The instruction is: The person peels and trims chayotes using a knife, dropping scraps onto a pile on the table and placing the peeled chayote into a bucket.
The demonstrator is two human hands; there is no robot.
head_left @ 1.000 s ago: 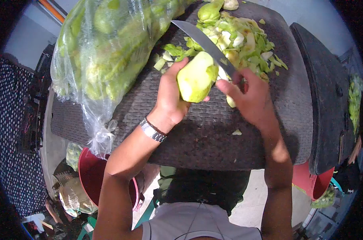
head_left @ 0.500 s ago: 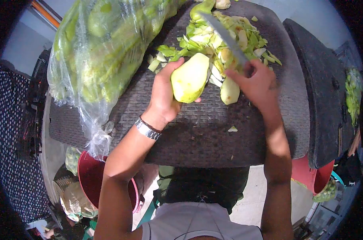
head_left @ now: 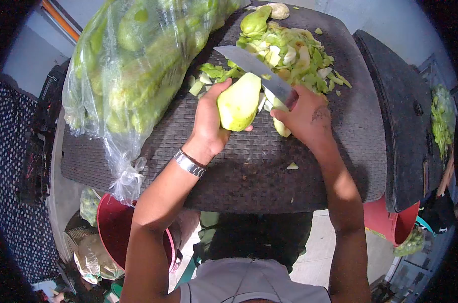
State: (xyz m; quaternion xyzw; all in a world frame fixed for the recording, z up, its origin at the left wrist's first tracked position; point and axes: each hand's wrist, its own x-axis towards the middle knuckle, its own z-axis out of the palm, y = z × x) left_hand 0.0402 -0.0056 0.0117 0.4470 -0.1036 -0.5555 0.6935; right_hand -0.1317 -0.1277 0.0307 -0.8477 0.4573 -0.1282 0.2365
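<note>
My left hand (head_left: 207,117) is wrapped round a peeled green fruit (head_left: 237,104), mango-like in shape, its narrow end pointing away from me. In my right hand (head_left: 308,120) is a broad-bladed knife (head_left: 254,64), its grip mostly hidden by my fingers. The blade slants up to the left, just beyond the fruit's narrow end; whether it touches cannot be made out. Behind the blade lies a heap of green and pale peelings (head_left: 302,53). Another pale green piece (head_left: 281,127) is partly covered by my right hand.
A tied clear plastic bag (head_left: 125,76) full of green fruit lies at the left of the dark woven-pattern tabletop (head_left: 249,187). An unpeeled-looking green fruit (head_left: 255,21) and a pale round piece (head_left: 278,11) sit at the far edge. Red buckets (head_left: 113,227) stand below.
My right hand has moved left and slightly down, bringing the knife blade from over the peelings toward the fruit's narrow end. My left hand keeps its hold with little movement.
</note>
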